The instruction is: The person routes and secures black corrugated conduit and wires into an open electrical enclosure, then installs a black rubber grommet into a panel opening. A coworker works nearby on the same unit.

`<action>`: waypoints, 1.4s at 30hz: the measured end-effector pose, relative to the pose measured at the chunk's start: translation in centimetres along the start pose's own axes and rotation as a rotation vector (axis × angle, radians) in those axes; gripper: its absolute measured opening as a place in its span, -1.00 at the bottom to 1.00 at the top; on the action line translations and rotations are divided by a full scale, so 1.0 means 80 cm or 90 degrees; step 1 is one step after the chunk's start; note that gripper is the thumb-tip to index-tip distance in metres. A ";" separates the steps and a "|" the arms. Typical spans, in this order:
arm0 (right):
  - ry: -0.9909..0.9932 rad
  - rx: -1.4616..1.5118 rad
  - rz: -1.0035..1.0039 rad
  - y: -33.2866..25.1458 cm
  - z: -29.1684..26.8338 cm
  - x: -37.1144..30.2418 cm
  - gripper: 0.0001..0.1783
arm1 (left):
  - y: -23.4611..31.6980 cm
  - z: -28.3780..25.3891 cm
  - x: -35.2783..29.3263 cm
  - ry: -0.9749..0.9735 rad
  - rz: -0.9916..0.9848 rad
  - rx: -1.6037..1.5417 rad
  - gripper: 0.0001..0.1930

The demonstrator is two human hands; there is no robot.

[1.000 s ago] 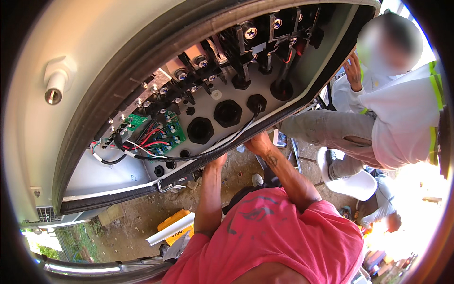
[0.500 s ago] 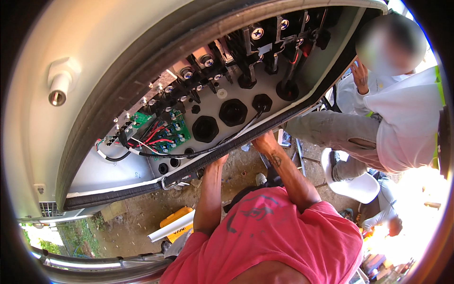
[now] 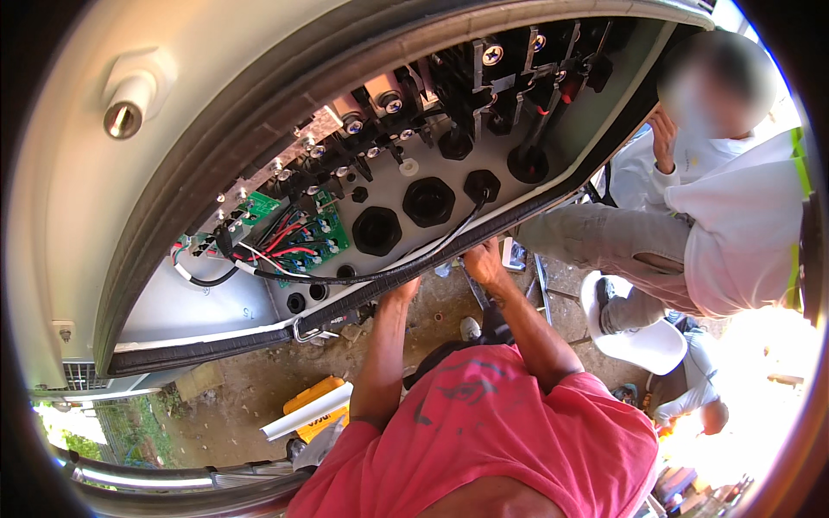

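Observation:
My left hand (image 3: 400, 293) reaches up beneath the lower edge of an opened grey cabinet (image 3: 393, 177); the black-trimmed edge hides its fingers. Farther right, my right hand (image 3: 484, 261) is under the same edge with its fingers mostly covered too. What either holds, if anything, does not show. A dark object (image 3: 370, 309) partly shows beside my left wrist. Above my hands, black hexagonal cable glands (image 3: 428, 201) sit in the cabinet's bottom plate. A black cable (image 3: 371, 277) runs along the edge from one gland to the red and black wires at a green circuit board (image 3: 321, 238).
At the right, a co-worker (image 3: 734, 216) in a white top stands close to the cabinet. A white chair (image 3: 661, 345) is below that person, with another person (image 3: 695, 388) bent low behind it. A yellow case (image 3: 315, 397) lies on the dirt ground at the left.
The view has shifted slightly, so the cabinet sits a little differently in it. The dark object by my left wrist shows less than before. Both hands stay under the cabinet's edge.

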State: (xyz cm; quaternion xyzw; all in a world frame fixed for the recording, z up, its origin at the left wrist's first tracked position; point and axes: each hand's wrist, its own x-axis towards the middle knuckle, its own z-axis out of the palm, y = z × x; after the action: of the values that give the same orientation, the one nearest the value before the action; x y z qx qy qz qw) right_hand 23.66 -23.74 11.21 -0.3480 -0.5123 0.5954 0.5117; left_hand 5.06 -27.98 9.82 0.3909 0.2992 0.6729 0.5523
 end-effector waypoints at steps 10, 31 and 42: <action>-0.014 -0.059 -0.041 -0.037 0.005 0.005 -0.80 | -0.014 0.002 0.007 -0.029 0.019 -0.052 -0.43; 0.038 0.330 0.083 -0.049 0.004 -0.001 -0.82 | 0.013 0.020 0.008 0.007 0.101 0.535 -0.60; 0.025 0.392 0.084 -0.065 0.033 -0.014 -0.85 | -0.004 0.061 0.006 0.115 0.044 -0.131 -0.72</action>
State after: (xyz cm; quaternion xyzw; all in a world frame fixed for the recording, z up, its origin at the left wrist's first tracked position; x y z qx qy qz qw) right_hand 22.78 -25.73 16.74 -0.2206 -0.2741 0.7477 0.5632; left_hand 9.37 -27.60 12.20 0.2799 0.2634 0.7512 0.5366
